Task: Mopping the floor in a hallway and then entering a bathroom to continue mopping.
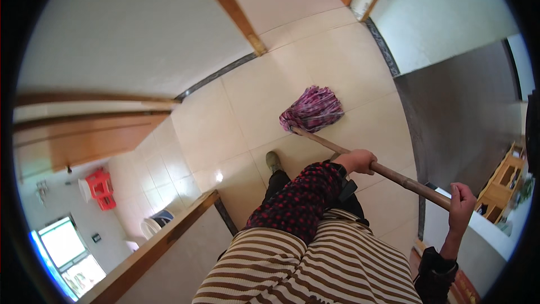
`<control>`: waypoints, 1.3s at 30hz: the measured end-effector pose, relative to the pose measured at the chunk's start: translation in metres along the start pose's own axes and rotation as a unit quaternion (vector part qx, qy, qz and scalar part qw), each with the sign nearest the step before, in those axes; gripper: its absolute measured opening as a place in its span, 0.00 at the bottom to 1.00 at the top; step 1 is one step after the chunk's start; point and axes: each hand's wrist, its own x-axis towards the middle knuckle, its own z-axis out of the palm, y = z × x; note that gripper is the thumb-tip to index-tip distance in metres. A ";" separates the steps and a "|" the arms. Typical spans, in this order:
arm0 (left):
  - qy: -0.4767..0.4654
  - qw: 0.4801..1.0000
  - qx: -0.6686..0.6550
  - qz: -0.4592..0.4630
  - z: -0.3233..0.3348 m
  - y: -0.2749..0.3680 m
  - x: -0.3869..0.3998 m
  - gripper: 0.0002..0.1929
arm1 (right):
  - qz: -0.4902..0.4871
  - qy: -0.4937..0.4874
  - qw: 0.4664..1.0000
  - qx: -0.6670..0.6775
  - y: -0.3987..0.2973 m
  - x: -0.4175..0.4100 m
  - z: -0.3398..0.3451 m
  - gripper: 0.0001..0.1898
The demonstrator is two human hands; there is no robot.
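Observation:
A string mop with a pink and purple checked cloth-strip head [314,109] rests on the floor ahead of me. Its long wooden handle [409,183] slants from the head toward my right side. My left hand [356,161], below a black sleeve with red dots, is wrapped around the middle of the handle. Near the handle's upper end, my right hand [461,204] has its fingers curled around the wood. The mop strips are fanned out to the upper right, away from my shoe [274,161].
Beige floor tiles [287,67] run between white walls with dark skirting. A wooden door [93,139] stands at the left, near a red plastic stool [101,189] and a bucket [151,228]. A wood-capped half wall [160,242] is close on my left; a dark panel [460,114] rises at right.

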 end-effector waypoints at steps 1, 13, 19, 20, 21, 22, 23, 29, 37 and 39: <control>0.007 1.000 -0.005 -0.014 -0.004 -0.009 -0.019 0.13 | -0.014 -0.008 1.000 -0.003 -0.013 -0.005 0.011 0.08; 0.154 0.978 -0.032 -0.134 -0.061 -0.129 -0.251 0.17 | -0.154 -0.164 0.974 -0.027 -0.195 -0.031 0.162 0.09; 0.202 0.957 0.007 -0.210 -0.067 -0.188 -0.348 0.20 | -0.233 -0.256 0.937 -0.051 -0.260 -0.048 0.249 0.10; 0.203 0.945 0.020 -0.257 -0.068 -0.193 -0.362 0.21 | -0.240 -0.278 0.928 -0.066 -0.268 -0.051 0.263 0.11; 0.205 0.943 0.018 -0.260 -0.068 -0.199 -0.375 0.21 | -0.243 -0.281 0.926 -0.065 -0.276 -0.054 0.276 0.11; 0.220 0.934 0.023 -0.282 -0.070 -0.201 -0.385 0.21 | -0.250 -0.294 0.919 -0.082 -0.283 -0.057 0.286 0.11; 0.235 0.923 0.028 -0.304 -0.071 -0.202 -0.394 0.22 | -0.256 -0.306 0.911 -0.099 -0.288 -0.060 0.293 0.11; 0.213 0.905 0.013 -0.368 -0.071 -0.227 -0.434 0.25 | -0.286 -0.380 0.872 -0.117 -0.327 -0.075 0.328 0.11; 0.203 0.925 -0.021 -0.320 -0.069 -0.264 -0.472 0.25 | -0.327 -0.423 0.780 -0.325 -0.362 -0.094 0.325 0.17; 0.157 0.949 -0.038 -0.271 -0.069 -0.277 -0.483 0.24 | -0.342 -0.407 0.780 -0.331 -0.358 -0.109 0.317 0.16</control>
